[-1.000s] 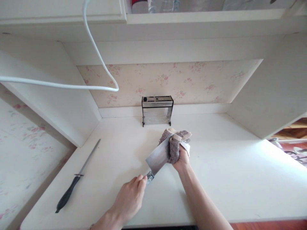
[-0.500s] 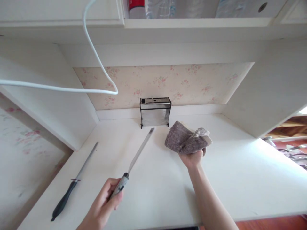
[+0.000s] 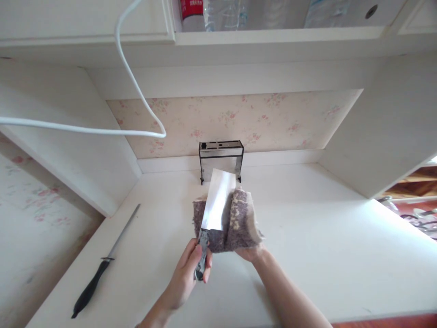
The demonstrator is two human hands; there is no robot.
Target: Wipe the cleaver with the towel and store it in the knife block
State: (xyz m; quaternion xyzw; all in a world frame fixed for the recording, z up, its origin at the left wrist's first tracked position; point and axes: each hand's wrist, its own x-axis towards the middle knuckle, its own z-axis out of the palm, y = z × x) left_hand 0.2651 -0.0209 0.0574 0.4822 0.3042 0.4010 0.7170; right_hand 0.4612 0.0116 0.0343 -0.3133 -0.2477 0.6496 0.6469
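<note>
My left hand [image 3: 191,269] is wrapped round the dark handle of a cleaver [image 3: 218,200], whose broad shiny blade points away from me. Beneath and beside the blade lies a folded, fuzzy brown-and-cream cloth [image 3: 241,223]. My right hand [image 3: 251,251] supports this cloth from below; most of its fingers are hidden under the fabric. The blade rests against the cloth, with a fold standing up along its right side. To the left, a sharpening steel [image 3: 108,255] with a black handle lies on the white countertop [image 3: 324,255].
A metal knife block [image 3: 221,161] with slots in its top stands against the back wall. A white cable [image 3: 136,82] hangs across the upper left. Overhead, a cabinet shelf [image 3: 280,36] holds plastic bottles [image 3: 221,16]. White side panels [image 3: 382,123] flank the counter.
The cleaver has moved right and turned its flat side up, onto the cloth. My right hand has brought the cloth left and nearer to me, opening it under the blade.
</note>
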